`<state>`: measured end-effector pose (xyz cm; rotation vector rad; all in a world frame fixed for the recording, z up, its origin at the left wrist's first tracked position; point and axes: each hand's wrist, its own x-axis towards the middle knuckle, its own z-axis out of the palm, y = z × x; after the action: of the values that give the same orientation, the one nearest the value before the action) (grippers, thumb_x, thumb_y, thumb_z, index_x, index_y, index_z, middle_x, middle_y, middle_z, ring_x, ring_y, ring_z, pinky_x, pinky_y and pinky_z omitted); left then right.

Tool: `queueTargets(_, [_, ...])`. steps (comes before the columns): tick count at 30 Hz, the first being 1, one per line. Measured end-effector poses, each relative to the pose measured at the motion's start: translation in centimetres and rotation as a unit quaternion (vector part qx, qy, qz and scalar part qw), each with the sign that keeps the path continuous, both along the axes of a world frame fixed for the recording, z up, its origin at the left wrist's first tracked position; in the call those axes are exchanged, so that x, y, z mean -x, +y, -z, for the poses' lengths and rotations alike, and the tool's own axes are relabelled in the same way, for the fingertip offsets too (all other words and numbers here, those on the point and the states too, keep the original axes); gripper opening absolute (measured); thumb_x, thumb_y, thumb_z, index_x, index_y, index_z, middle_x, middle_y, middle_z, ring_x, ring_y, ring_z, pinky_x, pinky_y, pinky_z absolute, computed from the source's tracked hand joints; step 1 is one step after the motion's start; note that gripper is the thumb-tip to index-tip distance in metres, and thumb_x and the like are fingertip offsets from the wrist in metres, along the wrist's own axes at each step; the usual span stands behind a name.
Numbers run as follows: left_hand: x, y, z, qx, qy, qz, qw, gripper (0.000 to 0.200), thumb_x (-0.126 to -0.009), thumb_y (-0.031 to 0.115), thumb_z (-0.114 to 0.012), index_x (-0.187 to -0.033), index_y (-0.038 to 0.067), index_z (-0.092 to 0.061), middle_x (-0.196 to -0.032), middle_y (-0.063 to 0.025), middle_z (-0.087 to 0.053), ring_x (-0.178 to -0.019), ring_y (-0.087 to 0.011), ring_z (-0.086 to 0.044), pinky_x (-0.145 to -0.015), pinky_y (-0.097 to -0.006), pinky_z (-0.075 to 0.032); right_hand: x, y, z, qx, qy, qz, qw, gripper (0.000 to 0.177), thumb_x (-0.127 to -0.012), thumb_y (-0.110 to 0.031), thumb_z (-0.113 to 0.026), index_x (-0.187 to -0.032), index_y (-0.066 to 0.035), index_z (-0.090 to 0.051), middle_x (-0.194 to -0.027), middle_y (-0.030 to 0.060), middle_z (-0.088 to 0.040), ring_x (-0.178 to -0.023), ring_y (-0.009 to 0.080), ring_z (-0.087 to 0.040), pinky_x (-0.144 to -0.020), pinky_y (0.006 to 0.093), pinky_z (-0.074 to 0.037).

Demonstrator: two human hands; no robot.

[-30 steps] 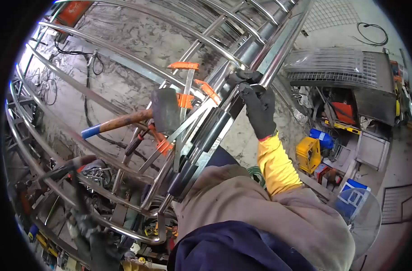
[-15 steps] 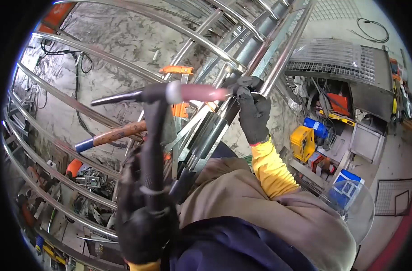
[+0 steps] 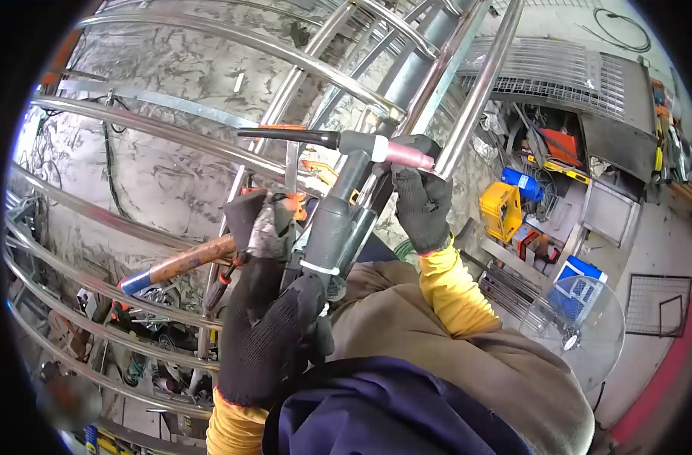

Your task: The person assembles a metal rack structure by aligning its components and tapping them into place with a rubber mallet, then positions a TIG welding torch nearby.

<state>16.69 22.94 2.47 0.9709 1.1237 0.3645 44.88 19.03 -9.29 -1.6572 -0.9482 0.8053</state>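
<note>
A: Torch (image 3: 344, 182)?
B: Gripped in left hand (image 3: 274, 334), nozzle (image 3: 410, 155) just beside right hand (image 3: 423, 205).
A: Right's grip?
B: Fingers curled by tube's (image 3: 482, 98) lower edge; hold, can't tell.
A: Room?
B: Tight leftward: clamp (image 3: 319, 168), mallet (image 3: 180, 261). Gaps between frame bars (image 3: 145, 133) open.

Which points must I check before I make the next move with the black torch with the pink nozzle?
1. Left hand, in black knitted glove, grips the black torch: ok.
2. Right hand is gloved: ok.
3. Pink nozzle has a gap to the right fingers: cannot tell, they look very close.
4. Orange metal clamps are tight: cannot tell.
5. Wooden-handled hammer with blue end is away from the shiny tube frame: not ok.
</note>
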Motion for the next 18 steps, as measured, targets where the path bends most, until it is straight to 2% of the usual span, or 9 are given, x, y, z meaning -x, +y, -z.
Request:
queueTargets(1, [0.0,0.3,0.4,-0.039,0.012,0.028,0.999,0.043,-0.095,0.012,-0.067,-0.136,0.002,-0.06,-0.123,-0.0226,-0.065,-0.106,-0.0335,-0.07,-0.088,-0.0419,-0.059,0.1,0.1,-0.3,-0.04,0.026,-0.01,0.999,0.017,-0.106,-0.011,-0.065,-0.119,-0.001,-0.068,-0.098,0.0012,-0.07,-0.082,0.0058,-0.06,-0.068,0.0239,-0.046])
queueTargets(2, [0.0,0.5,0.8,-0.078,0.023,0.056,0.995,0.042,-0.095,0.011,-0.067,-0.136,0.003,-0.061,-0.124,-0.023,-0.065,-0.107,-0.0344,-0.07,-0.088,-0.0426,-0.058,-0.6,-1.1,-0.3,0.081,-0.046,-0.014,0.996,0.02,-0.107,-0.015,-0.064,-0.121,-0.001,-0.066,-0.098,0.0002,-0.069,-0.083,0.0052,-0.059,-0.068,0.0228,-0.044])
queueTargets(3, [0.0,0.8,1.3,-0.117,0.035,0.083,0.989,0.042,-0.094,0.011,-0.067,-0.135,0.003,-0.062,-0.125,-0.0235,-0.064,-0.107,-0.0353,-0.07,-0.089,-0.0432,-0.058,-0.8,-0.9,-0.1,0.085,-0.047,-0.012,0.995,0.02,-0.107,-0.015,-0.064,-0.121,-0.001,-0.066,-0.098,0.0002,-0.069,-0.083,0.0052,-0.059,-0.068,0.0228,-0.044])
queueTargets(5, [0.0,1.0,2.2,-0.196,0.056,0.135,0.97,0.041,-0.093,0.01,-0.067,-0.134,0.004,-0.063,-0.127,-0.0245,-0.063,-0.107,-0.0371,-0.07,-0.09,-0.0446,-0.058,0.1,1.4,-1.4,-0.037,0.023,-0.047,0.998,0.024,-0.108,-0.021,-0.064,-0.122,-0.001,-0.065,-0.098,-0.0001,-0.068,-0.082,0.0056,-0.059,-0.065,0.0218,-0.042])
queueTargets(8, [0.0,0.9,3.6,-0.314,0.086,0.21,0.922,0.039,-0.092,0.009,-0.067,-0.131,0.006,-0.065,-0.129,-0.0259,-0.061,-0.108,-0.0399,-0.069,-0.092,-0.0466,-0.057,0.1,1.3,-0.6,-0.021,0.025,-0.04,0.999,0.029,-0.108,-0.024,-0.064,-0.124,0.0,-0.063,-0.098,0.0018,-0.068,-0.08,0.0081,-0.062,-0.066,0.0234,-0.047])
queueTargets(9, [0.1,0.4,4.1,-0.314,0.084,0.21,0.922,0.039,-0.092,0.009,-0.067,-0.131,0.006,-0.065,-0.129,-0.0259,-0.061,-0.108,-0.0399,-0.069,-0.092,-0.0466,-0.057,-0.1,1.2,-0.1,-0.027,0.015,-0.039,0.999,0.03,-0.108,-0.025,-0.063,-0.124,0.001,-0.062,-0.098,0.003,-0.068,-0.079,0.0093,-0.063,-0.067,0.0243,-0.05])
queueTargets(11, [0.3,-0.7,4.8,-0.217,0.024,0.117,0.969,0.044,-0.088,0.007,-0.066,-0.131,0.008,-0.066,-0.139,-0.0327,-0.053,-0.126,-0.0494,-0.059,-0.107,-0.0519,-0.049,-0.4,1.1,0.4,-0.029,-0.013,-0.04,0.999,0.03,-0.108,-0.025,-0.063,-0.124,0.001,-0.062,-0.098,0.0038,-0.068,-0.08,0.0099,-0.064,-0.068,0.0251,-0.052])
queueTargets(16, [0.0,1.1,4.1,-0.27,0.042,0.162,0.948,0.041,-0.089,0.007,-0.066,-0.13,0.007,-0.066,-0.135,-0.0294,-0.058,-0.12,-0.0437,-0.064,-0.1,-0.0478,-0.053,-0.4,1.1,0.4,-0.031,-0.063,-0.05,0.996,0.031,-0.108,-0.025,-0.064,-0.124,0.001,-0.062,-0.102,0.0062,-0.068,-0.08,0.0103,-0.064,-0.07,0.0259,-0.054])
queueTargets(18, [-0.6,1.7,4.0,-0.266,0.026,0.163,0.95,0.04,-0.089,0.007,-0.066,-0.129,0.005,-0.067,-0.135,-0.0278,-0.059,-0.119,-0.0423,-0.065,-0.099,-0.0466,-0.053,-0.2,1.1,0.5,-0.058,0.031,-0.039,0.997,0.028,-0.107,-0.021,-0.065,-0.124,0.002,-0.062,-0.106,0.0071,-0.067,-0.083,0.0116,-0.065,-0.073,0.0267,-0.054])
